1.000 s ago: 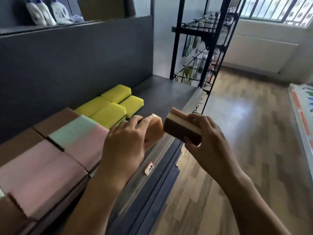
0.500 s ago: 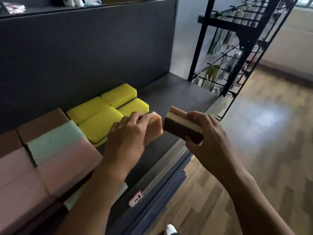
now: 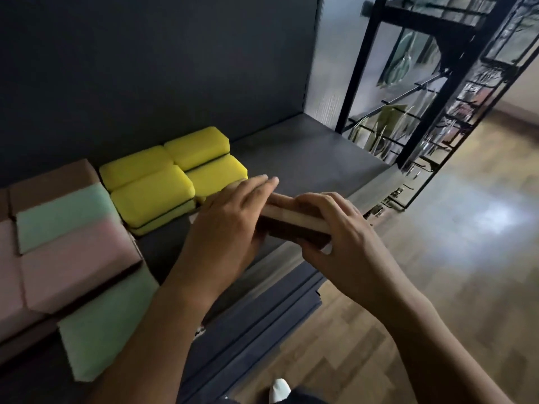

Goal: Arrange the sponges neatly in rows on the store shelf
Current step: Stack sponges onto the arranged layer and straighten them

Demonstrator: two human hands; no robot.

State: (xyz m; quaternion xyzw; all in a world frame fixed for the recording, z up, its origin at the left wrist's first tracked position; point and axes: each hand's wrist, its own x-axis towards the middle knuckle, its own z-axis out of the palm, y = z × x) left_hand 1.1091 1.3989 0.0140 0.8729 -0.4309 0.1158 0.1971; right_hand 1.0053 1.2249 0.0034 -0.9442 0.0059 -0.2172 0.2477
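Observation:
My right hand (image 3: 332, 240) grips a brown-and-beige sponge (image 3: 294, 227) just above the front part of the dark shelf (image 3: 306, 153). My left hand (image 3: 224, 228) meets it from the left, fingers laid over the sponge's top end and over the peach sponge it holds, which is almost hidden under the palm. Several yellow sponges (image 3: 151, 196) lie in stacked rows toward the back wall, just left of the hands. Pink sponges (image 3: 75, 263) and mint-green sponges (image 3: 61, 217) fill the shelf's left side.
Bare shelf surface stretches right of the yellow sponges to a pale side panel (image 3: 326, 68). A black wire rack (image 3: 437, 118) with hanging goods stands beyond the shelf's right end. Wooden floor (image 3: 452, 258) lies below, with a shoe tip (image 3: 279, 389) at the bottom.
My two hands have come together, so the peach sponge and the brown sponge now meet. The view has tilted down toward the shelf.

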